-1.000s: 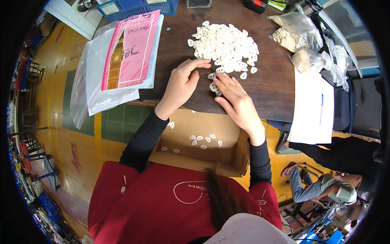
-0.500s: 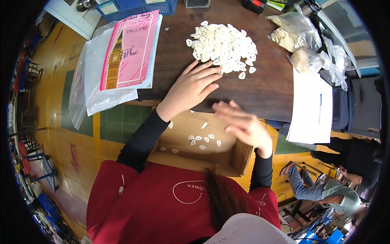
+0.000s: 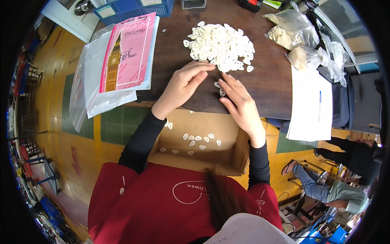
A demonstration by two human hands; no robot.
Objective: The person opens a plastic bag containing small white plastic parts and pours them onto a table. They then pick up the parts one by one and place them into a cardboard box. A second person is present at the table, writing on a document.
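Note:
A heap of small white flat pieces (image 3: 221,44) lies on the dark wooden table (image 3: 268,89). My left hand (image 3: 185,83) rests flat on the table, fingertips at the heap's near edge. My right hand (image 3: 239,103) lies beside it, fingers spread, touching a couple of loose white pieces (image 3: 219,88). Both hands hold nothing that I can see. Below the table edge an open cardboard box (image 3: 239,152) sits on my lap with several white pieces (image 3: 197,142) on its floor.
A pink booklet (image 3: 128,53) lies on clear plastic sleeves (image 3: 87,87) at the left. Plastic bags of pale pieces (image 3: 292,34) and white paper sheets (image 3: 310,105) lie at the right. A blue crate (image 3: 134,6) stands at the back. Another person (image 3: 345,171) sits lower right.
My right hand has come back up from over the box onto the table beside the heap. My left hand stays at the heap's edge, shifted slightly.

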